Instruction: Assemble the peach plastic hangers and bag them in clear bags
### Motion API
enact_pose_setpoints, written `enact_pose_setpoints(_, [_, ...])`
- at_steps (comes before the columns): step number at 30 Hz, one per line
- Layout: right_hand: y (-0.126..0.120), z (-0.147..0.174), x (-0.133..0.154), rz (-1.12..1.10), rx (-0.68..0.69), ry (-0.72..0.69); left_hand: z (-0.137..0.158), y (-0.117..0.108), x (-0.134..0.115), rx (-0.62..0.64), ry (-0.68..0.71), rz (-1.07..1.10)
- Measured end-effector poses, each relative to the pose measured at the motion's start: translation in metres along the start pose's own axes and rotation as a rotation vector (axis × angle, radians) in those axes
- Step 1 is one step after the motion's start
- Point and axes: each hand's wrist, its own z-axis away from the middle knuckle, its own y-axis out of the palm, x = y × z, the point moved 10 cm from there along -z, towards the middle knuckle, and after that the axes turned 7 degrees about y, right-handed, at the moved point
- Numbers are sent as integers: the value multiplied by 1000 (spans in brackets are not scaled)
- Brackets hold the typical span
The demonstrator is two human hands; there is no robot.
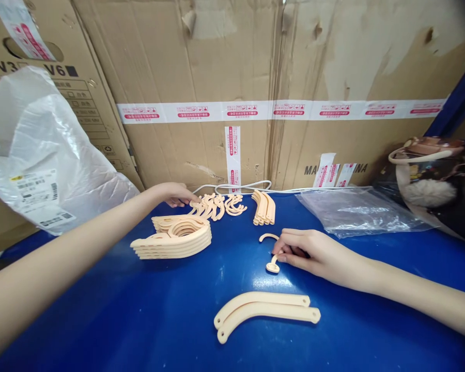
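In my right hand [306, 253] is a cream plastic hanger hook [273, 266], pinched between thumb and fingers just above the blue surface. Its curved end and its flat round base stick out past my fingers. My left hand [179, 196] reaches to the far side, its fingers stretched out at the edge of a pile of similar hooks [217, 205]; some fingertips are hard to make out. Two curved hanger arms [263, 310] lie side by side in front of me. A stack of hanger pieces [172, 240] sits below my left wrist.
Several more curved arms [264, 207] are bundled behind my right hand. A clear plastic bag [360, 209] and a dark bag with a pompom [430, 191] lie at the right. A white plastic package [34, 150] leans at the left. Cardboard boxes [201, 62] and a white cable [251, 186] border the back.
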Motion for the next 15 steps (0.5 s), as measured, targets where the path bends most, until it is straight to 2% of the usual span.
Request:
enact_pose_setpoints(6, [-1, 0, 1, -3, -2, -8, -6, -3, 4, 11, 2, 62])
enact_pose_setpoints(12, [0, 1, 0, 13, -2, -12, -1, -12, -5, -90, 95, 114])
enact_pose_setpoints(15, [0, 1, 1, 11, -1, -14, 4, -24, -15, -171, 175, 131])
